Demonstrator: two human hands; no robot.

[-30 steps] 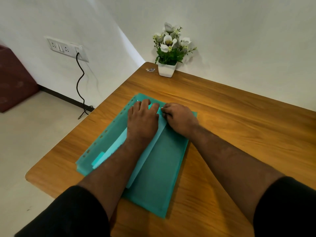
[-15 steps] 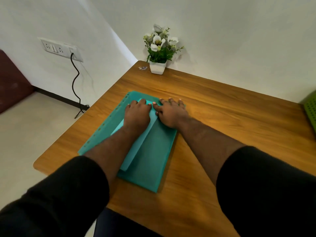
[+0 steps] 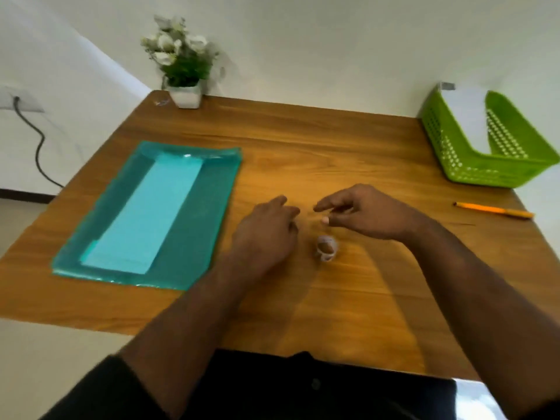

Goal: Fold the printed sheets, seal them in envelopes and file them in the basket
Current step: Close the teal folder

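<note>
A teal plastic folder (image 3: 194, 231) lies flat on the left of the wooden table (image 3: 348, 140). A long, pale folded sheet (image 3: 145, 216) shows inside it. My left hand (image 3: 266, 234) hovers over the table to the right of the folder, fingers loosely curled and holding nothing. My right hand (image 3: 363, 212) is just beside it, fingers relaxed and empty. A small roll of clear tape (image 3: 325, 248) stands on the table below and between the two hands, untouched. A green perforated basket (image 3: 454, 153) sits at the far right corner with white paper (image 3: 468, 116) inside.
A white pot of flowers (image 3: 183, 68) stands at the table's far left corner. An orange pencil (image 3: 494, 210) lies near the right edge, in front of the basket. A wall socket with a black cable (image 3: 33, 137) is on the left wall.
Both hands have lifted off the folder and moved right to the middle of the table. The view has swung right, so the basket, pencil and tape roll show.
</note>
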